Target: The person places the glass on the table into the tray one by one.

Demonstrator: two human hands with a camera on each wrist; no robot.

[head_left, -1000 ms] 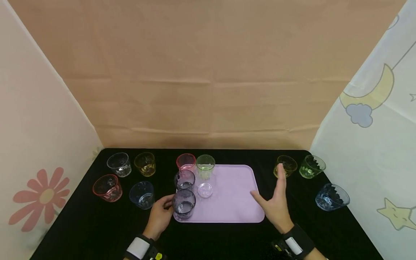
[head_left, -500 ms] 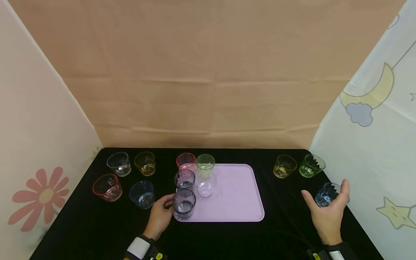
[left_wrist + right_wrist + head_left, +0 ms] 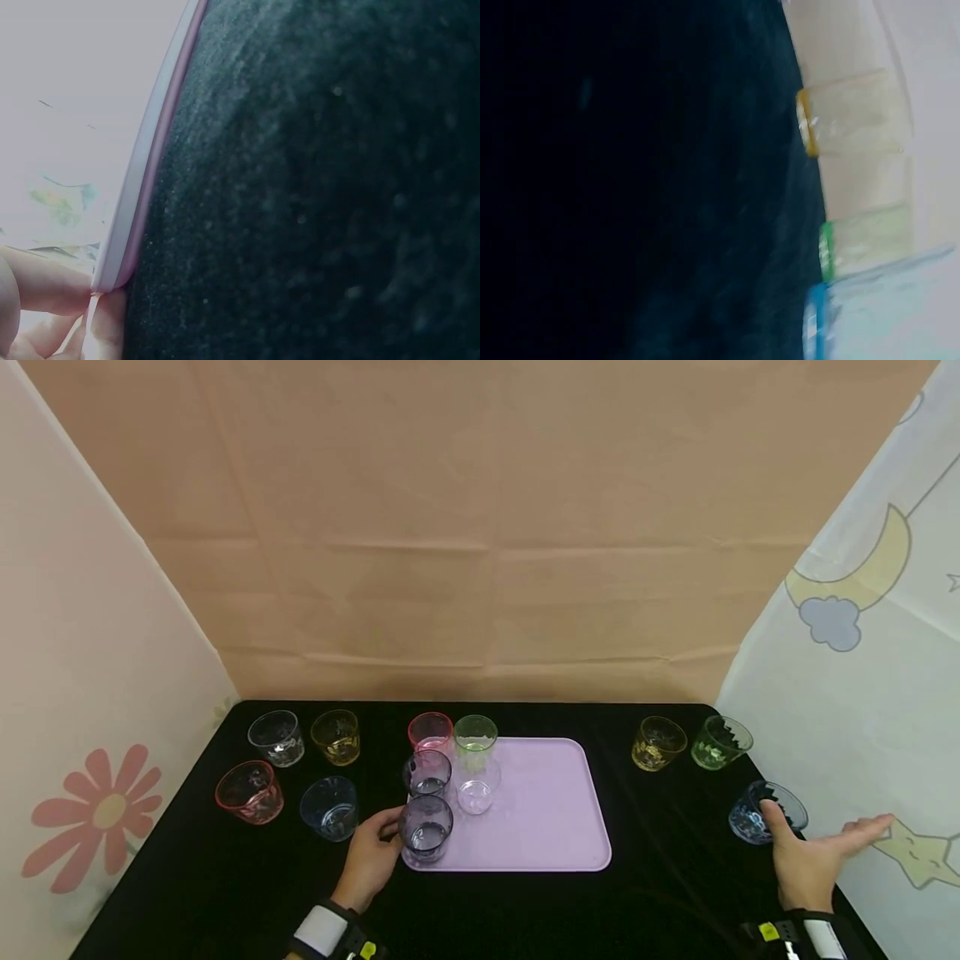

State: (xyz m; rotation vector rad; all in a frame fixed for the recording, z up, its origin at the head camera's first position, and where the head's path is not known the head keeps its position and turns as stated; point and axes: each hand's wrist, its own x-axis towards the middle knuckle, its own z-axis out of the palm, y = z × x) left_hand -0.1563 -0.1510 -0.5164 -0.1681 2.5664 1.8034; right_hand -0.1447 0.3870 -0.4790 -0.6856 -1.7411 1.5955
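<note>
My left hand (image 3: 375, 852) is at the near left corner of the pale purple tray (image 3: 540, 810). Its thumb and fingers seem to pinch the tray's edge, beside a grey glass (image 3: 426, 835); in the left wrist view the fingers (image 3: 49, 281) meet the tray corner. Also on the tray are another grey glass (image 3: 427, 781), a red glass (image 3: 430, 737), a green glass (image 3: 475, 745) and a clear glass (image 3: 474, 797). My right hand (image 3: 810, 868) is spread beside a blue glass (image 3: 750, 822), the thumb overlapping it in the head view. Contact there is unclear.
Behind the right hand stand a yellow glass (image 3: 657, 747) and a green glass (image 3: 716, 752). On the left are a clear glass (image 3: 281, 747), a yellow glass (image 3: 339, 747), a red glass (image 3: 255, 802) and a blue glass (image 3: 332, 818). Printed sheets flank the black table (image 3: 600, 910).
My right hand has moved from the tray's right side, past the front of the yellow glass, to the near right of the blue glass. The left hand and the glasses have stayed put.
</note>
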